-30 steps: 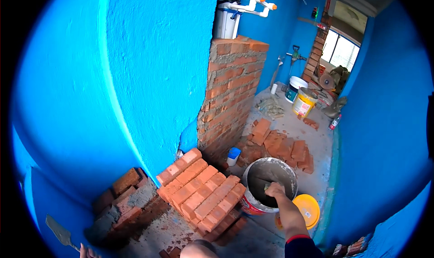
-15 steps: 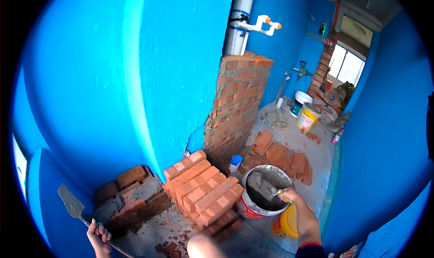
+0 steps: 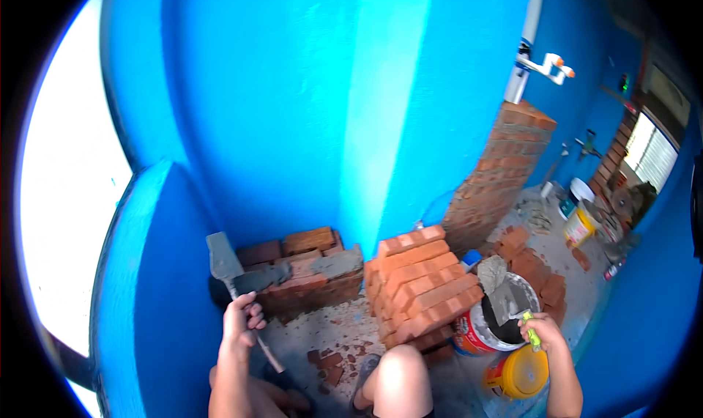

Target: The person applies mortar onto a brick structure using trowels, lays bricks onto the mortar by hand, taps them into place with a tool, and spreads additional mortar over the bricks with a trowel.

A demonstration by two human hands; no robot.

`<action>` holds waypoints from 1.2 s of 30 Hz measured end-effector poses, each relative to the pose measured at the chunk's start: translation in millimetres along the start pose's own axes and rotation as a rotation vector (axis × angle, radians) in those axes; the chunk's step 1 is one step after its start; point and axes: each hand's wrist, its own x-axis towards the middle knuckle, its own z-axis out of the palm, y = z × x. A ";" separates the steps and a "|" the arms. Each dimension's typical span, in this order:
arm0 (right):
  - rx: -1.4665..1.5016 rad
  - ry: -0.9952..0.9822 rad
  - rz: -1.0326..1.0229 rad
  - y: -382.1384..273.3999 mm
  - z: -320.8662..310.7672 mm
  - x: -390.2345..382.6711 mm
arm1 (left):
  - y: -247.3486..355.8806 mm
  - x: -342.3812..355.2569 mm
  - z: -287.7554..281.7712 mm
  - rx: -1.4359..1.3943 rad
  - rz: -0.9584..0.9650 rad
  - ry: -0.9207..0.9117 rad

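My left hand (image 3: pixel 243 320) is closed around the long thin handle of a flat-bladed tool (image 3: pixel 223 255), like a narrow trowel, its grey blade pointing up before the blue wall. In my right hand (image 3: pixel 545 331) is a trowel (image 3: pixel 505 304) with a yellow-green handle. A lump of grey mortar (image 3: pixel 492 273) sits at the far end of its blade, above the rim of a mortar bucket (image 3: pixel 472 334). Left of the bucket stands a stack of red bricks (image 3: pixel 425 279). Beyond my left hand, a low brick course (image 3: pixel 293 293) has grey mortar (image 3: pixel 333 263) spread on top.
A yellow bucket (image 3: pixel 529 372) stands close by my right forearm. Loose bricks (image 3: pixel 538 271) lie behind the mortar bucket. A brick pillar (image 3: pixel 498 169) and white pipe (image 3: pixel 521 81) rise at the back. Brick fragments (image 3: pixel 329 367) litter the floor near my feet.
The view has swung left toward the low brick course. My right hand's trowel, earlier down inside the bucket, has risen to the rim with mortar on it. Both hands keep their tools.
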 end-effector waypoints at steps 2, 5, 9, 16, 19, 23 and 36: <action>0.039 -0.162 0.046 -25.0 48.1 -11.2 | 2.2 -7.1 -2.9 -0.012 0.012 0.008; 0.062 -0.430 0.086 -43.9 116.6 -4.9 | 5.0 -18.0 2.3 0.014 0.057 0.065; 0.019 -0.692 0.078 -59.0 214.5 24.1 | 8.5 -19.2 1.7 -0.001 0.071 0.067; -0.624 -0.574 -0.375 -94.6 352.7 90.3 | 19.6 -23.3 -4.2 -0.074 0.077 0.061; -1.069 -0.309 -0.759 -114.8 402.6 91.5 | 26.3 -23.3 -9.5 -0.096 0.082 0.068; -1.377 -0.001 -1.254 -82.7 455.0 145.2 | 33.2 -15.7 -9.4 -0.109 0.101 0.021; -1.492 0.202 -1.238 -55.7 505.4 178.0 | 41.2 -11.0 -17.5 -0.168 0.071 -0.013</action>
